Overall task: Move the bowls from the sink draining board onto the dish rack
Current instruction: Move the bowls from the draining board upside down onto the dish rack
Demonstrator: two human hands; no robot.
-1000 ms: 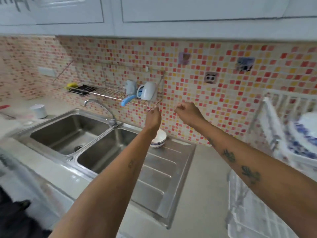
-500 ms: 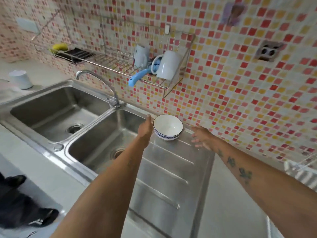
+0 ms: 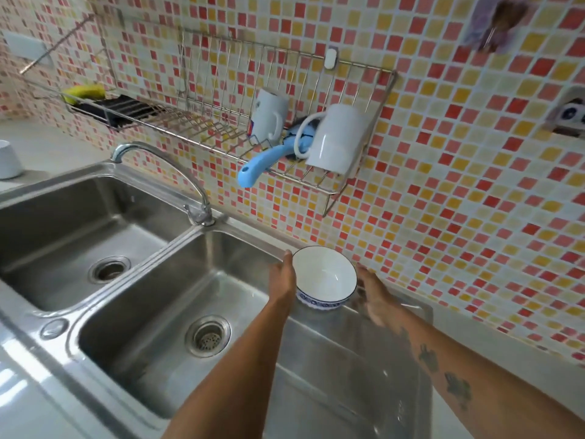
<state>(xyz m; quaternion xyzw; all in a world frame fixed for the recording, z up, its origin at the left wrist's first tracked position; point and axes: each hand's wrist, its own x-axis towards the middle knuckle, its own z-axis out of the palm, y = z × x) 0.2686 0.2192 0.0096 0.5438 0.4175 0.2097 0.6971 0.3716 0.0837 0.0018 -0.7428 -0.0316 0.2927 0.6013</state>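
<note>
A white bowl (image 3: 323, 277) with a blue patterned band stands upright at the far end of the steel draining board (image 3: 342, 375), close to the tiled wall. It looks like the top of a small stack, though I cannot tell how many are beneath. My left hand (image 3: 282, 280) is flat against the bowl's left side, fingers straight. At the bowl's right side is my right hand (image 3: 372, 296), blurred, fingers spread and touching or nearly touching it. The bowl rests on the board. The floor-standing dish rack is out of view.
A double steel sink (image 3: 158, 305) with a curved tap (image 3: 177, 175) lies left of the board. Above hangs a wire wall shelf (image 3: 221, 128) with two white mugs (image 3: 335, 141), a blue-handled brush (image 3: 262, 166) and a sponge. A white cup (image 3: 8, 160) stands far left.
The camera has come lower and closer to the sink. Both hands dropped from wall height to the bowl and closed in on its two sides.
</note>
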